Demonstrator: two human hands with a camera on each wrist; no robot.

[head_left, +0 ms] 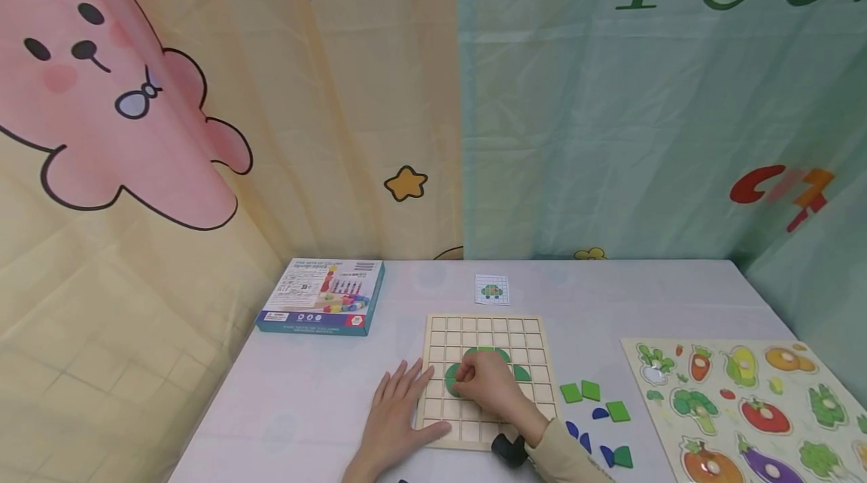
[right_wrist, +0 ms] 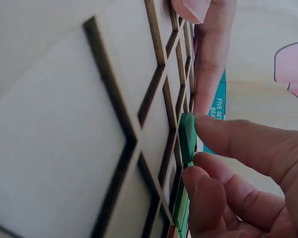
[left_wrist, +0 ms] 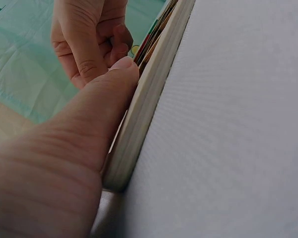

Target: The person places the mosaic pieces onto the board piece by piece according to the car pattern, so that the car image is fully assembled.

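A wooden grid board (head_left: 474, 329) lies on the white table with green pieces forming a rounded shape near its middle. My left hand (head_left: 396, 411) lies flat beside the board's left edge, its thumb (left_wrist: 107, 94) pressed against the board's rim (left_wrist: 144, 114). My right hand (head_left: 484, 385) is over the board's middle, its fingertips (right_wrist: 213, 163) pinching a green piece (right_wrist: 187, 131) at the grid (right_wrist: 124, 129). Another green piece (head_left: 521, 372) sits just right of that hand.
Loose green and blue pieces (head_left: 599, 411) lie right of the board. A vegetable peg puzzle (head_left: 752, 400) fills the right side. A pattern card (head_left: 491, 289) lies behind the board, a teal box (head_left: 321, 306) at the back left. Curtains hang behind.
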